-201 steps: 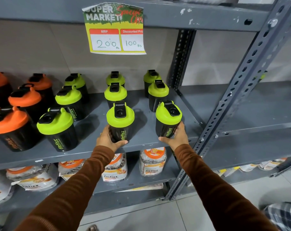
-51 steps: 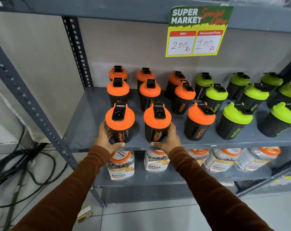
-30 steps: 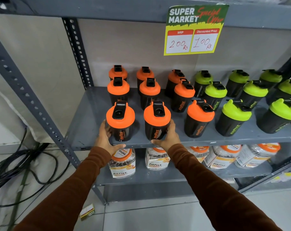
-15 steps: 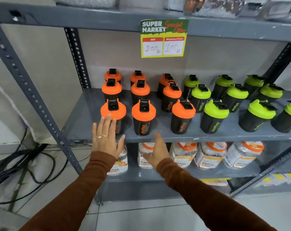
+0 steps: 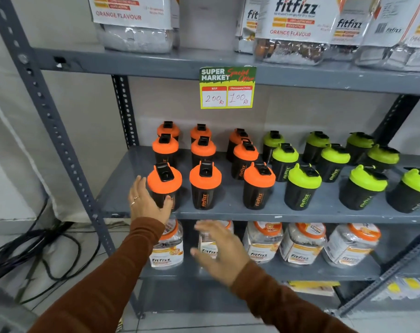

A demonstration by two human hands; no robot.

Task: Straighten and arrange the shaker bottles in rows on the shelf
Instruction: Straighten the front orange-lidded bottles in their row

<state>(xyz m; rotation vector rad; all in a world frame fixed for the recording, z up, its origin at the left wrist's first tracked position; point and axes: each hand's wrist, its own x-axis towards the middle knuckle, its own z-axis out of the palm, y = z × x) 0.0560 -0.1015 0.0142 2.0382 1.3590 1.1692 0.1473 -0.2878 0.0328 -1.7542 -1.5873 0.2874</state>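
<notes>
Black shaker bottles stand in rows on the grey shelf (image 5: 122, 188), orange-lidded ones on the left and green-lidded ones (image 5: 304, 186) on the right. My left hand (image 5: 146, 203) is open with fingers spread, just in front of and left of the front-left orange-lidded bottle (image 5: 164, 186), near it but not gripping. The second front orange-lidded bottle (image 5: 205, 185) stands free beside it. My right hand (image 5: 219, 251) is open and blurred, lower down in front of the shelf below, holding nothing.
Clear jars with orange lids (image 5: 300, 246) line the lower shelf. Large Fitfizz tubs (image 5: 293, 27) sit on the shelf above, with a price sign (image 5: 227, 87) on its edge. Perforated uprights (image 5: 57, 140) frame the rack. Black cables (image 5: 23, 251) lie on the floor at left.
Both hands let go of the two front orange-lidded bottles and drew back from the shelf. The right hand dropped lower. The view pulled back and tilted up, showing the top shelf.
</notes>
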